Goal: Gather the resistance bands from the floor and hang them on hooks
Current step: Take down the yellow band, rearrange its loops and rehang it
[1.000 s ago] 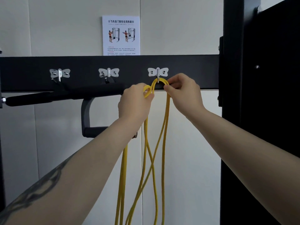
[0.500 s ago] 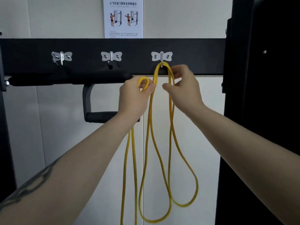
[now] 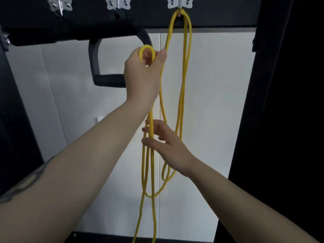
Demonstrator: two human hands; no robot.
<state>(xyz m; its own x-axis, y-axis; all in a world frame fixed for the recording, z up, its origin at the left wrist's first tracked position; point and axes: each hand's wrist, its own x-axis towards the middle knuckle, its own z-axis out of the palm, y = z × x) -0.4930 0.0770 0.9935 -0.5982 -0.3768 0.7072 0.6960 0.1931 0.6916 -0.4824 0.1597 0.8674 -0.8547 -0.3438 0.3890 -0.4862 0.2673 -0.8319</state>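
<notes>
A long yellow resistance band (image 3: 183,71) hangs by one loop from the right-hand silver hook (image 3: 180,4) on the black crossbar. My left hand (image 3: 142,74) is raised below the bar and pinches a second small loop of the same band between thumb and fingers. Two strands drop from that hand toward the floor. Lower down, my right hand (image 3: 166,146) has its fingers spread, curling loosely around those hanging strands. The band's lower loops dangle in front of the white wall.
Two more silver hooks, the middle hook (image 3: 117,4) and the left hook (image 3: 60,5), sit on the crossbar. A black handle grip (image 3: 105,79) hangs under the middle one. A black upright post (image 3: 280,102) stands at the right, and a dark base (image 3: 114,238) lies below.
My right hand left the hooked loop and dropped down to the hanging strands. The view tilted downward. My left hand still holds its small loop.
</notes>
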